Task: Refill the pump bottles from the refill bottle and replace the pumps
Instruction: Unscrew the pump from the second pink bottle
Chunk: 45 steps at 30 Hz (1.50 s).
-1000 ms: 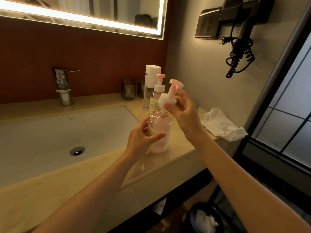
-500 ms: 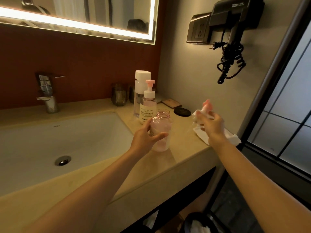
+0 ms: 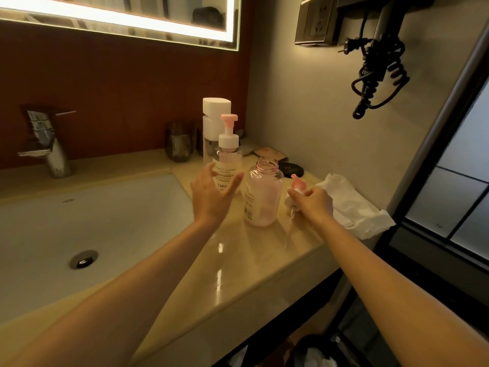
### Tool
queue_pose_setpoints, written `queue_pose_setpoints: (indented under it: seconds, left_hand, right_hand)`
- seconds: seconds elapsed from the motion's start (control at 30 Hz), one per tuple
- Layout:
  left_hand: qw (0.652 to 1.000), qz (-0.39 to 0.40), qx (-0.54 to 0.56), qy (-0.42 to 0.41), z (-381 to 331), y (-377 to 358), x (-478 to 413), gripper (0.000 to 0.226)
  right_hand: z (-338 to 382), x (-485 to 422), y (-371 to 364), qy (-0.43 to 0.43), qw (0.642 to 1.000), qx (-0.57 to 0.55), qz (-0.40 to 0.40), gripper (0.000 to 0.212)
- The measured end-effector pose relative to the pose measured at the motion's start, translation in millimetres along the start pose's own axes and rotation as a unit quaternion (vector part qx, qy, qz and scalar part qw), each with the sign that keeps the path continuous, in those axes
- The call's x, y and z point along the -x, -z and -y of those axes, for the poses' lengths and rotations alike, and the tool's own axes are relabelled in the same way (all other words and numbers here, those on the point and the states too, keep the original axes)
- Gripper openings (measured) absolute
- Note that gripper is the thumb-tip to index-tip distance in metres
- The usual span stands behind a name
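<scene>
An open pink bottle (image 3: pixel 262 196) stands on the counter (image 3: pixel 251 250) with its threaded neck bare. My right hand (image 3: pixel 315 205) grips its pink-and-white pump (image 3: pixel 295 187) low over the counter just right of the bottle, the dip tube hanging down. My left hand (image 3: pixel 211 193) hovers open left of the bottle, fingers spread, in front of a second pump bottle (image 3: pixel 228 157) that has its pink pump on. A tall bottle with a white cap (image 3: pixel 214 115) stands behind that one.
The sink basin (image 3: pixel 87 221) and faucet (image 3: pixel 47 144) lie to the left. A white tissue (image 3: pixel 352 207) sits at the counter's right end, with a black round lid (image 3: pixel 291 168) and dark glasses (image 3: pixel 178 141) near the wall. A hair dryer cord (image 3: pixel 378 75) hangs above.
My left hand let go of the open bottle and moved left, fingers spread. My right hand carried the removed pump from the tissue down to the counter beside the bottle.
</scene>
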<state>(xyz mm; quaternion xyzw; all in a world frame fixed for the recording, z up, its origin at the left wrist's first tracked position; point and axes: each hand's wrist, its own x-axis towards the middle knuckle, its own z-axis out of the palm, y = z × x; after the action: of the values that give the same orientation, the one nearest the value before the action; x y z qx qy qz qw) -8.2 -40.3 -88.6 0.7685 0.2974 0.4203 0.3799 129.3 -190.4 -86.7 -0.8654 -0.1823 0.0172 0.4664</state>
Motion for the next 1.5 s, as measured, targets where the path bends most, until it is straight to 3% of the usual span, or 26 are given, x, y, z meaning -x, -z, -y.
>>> queue_pose_setpoints:
  seconds: [0.07,0.23,0.37,0.57,0.7,0.83,0.97,1.17,1.23,1.33,1.5]
  left_hand:
    - [0.998,-0.039,-0.033,0.023,14,7,-17,0.083]
    - [0.997,0.038,-0.007,0.069,26,-6,-47,0.099]
    - [0.995,0.048,0.036,0.081,24,-20,-58,0.102]
    - [0.994,0.030,0.049,0.090,18,-25,-62,0.077]
    - [0.996,0.021,0.038,0.080,18,-17,-56,0.074]
    - [0.995,0.036,0.064,0.067,19,0,-36,0.073]
    - [0.992,0.068,0.092,0.055,18,26,-7,0.073]
    - [0.988,0.113,0.107,0.026,17,54,35,0.077]
    - [0.987,0.119,0.109,0.015,15,57,47,0.076]
    - [0.991,0.101,0.092,-0.006,12,58,63,0.076]
    - [0.992,0.089,0.082,-0.037,10,61,78,0.069]
  right_hand:
    - [-1,-3,-1,0.005,1.000,0.017,0.007,0.032]
    - [-3,-8,-3,0.002,1.000,0.020,0.011,0.036]
    - [-1,-7,-3,0.005,0.999,0.033,0.020,0.039]
    - [0,-4,3,0.027,0.998,0.031,0.040,0.036]
    - [2,1,3,0.029,0.998,0.033,0.047,0.036]
    - [8,14,8,0.036,0.999,0.029,0.006,0.050]
    - [17,33,16,0.060,0.998,-0.012,-0.029,0.046]
    - [49,70,20,0.200,0.958,-0.096,-0.183,0.032]
    - [68,87,16,0.228,0.955,-0.137,-0.129,0.033]
    - [91,113,2,0.185,0.966,-0.183,0.009,0.048]
    - [110,128,-18,0.222,0.969,-0.106,0.013,0.067]
